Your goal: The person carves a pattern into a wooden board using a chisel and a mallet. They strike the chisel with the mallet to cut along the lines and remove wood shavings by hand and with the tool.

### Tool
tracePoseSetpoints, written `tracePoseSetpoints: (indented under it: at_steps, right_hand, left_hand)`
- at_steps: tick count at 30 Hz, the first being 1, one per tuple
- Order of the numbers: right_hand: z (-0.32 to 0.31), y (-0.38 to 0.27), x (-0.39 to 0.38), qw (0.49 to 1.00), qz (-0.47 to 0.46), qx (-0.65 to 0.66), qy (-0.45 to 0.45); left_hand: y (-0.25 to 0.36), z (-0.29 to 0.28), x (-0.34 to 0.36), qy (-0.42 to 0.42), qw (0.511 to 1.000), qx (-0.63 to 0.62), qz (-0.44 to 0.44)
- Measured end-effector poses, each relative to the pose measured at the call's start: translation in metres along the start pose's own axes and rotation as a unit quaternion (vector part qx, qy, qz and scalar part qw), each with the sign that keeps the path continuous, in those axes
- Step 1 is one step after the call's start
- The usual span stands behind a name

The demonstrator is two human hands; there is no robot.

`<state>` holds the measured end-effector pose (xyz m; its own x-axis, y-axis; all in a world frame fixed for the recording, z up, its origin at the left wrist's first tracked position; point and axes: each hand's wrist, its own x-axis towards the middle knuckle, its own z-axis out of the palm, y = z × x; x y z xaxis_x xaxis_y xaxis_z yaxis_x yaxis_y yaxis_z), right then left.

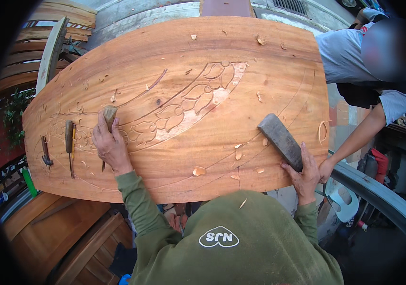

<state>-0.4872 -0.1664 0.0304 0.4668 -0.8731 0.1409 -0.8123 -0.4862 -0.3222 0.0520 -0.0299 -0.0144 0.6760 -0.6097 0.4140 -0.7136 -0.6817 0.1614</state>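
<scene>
On the curved wooden panel (174, 175), partly carved with leaf scrolls (198, 104), my left hand (110, 140) is closed around the wooden handle of a chisel (110, 113); its blade shows below my fingers. My right hand (303, 171) grips the lower end of a dark rectangular block (276, 135), tilted diagonally over the panel's right part. Left of my left hand lie a wood-handled chisel (68, 137), a yellow pencil (73, 141) and a small dark tool (45, 152). Wood shavings (199, 171) are scattered over the surface.
Another person (345, 52) stands at the right, a hand (325, 168) at the panel's edge near my right hand. Stacked planks (51, 21) lie upper left, carved-frame wooden panels (60, 223) lower left. A metal rail (374, 190) and white plastic chair (343, 204) are lower right.
</scene>
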Motion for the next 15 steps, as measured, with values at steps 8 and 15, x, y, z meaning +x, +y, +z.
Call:
tracePoseSetpoints:
  at_steps: [8, 15]
  right_hand:
    - [-0.010, 0.011, 0.003, 0.999, -0.008, 0.004, -0.043]
    - [0.008, 0.028, -0.012, 0.997, -0.056, 0.002, 0.056]
  left_hand:
    - [-0.053, 0.031, -0.005, 0.070, 0.996, -0.014, 0.045]
    - [-0.048, 0.035, -0.003, 0.080, 0.997, 0.009, -0.004]
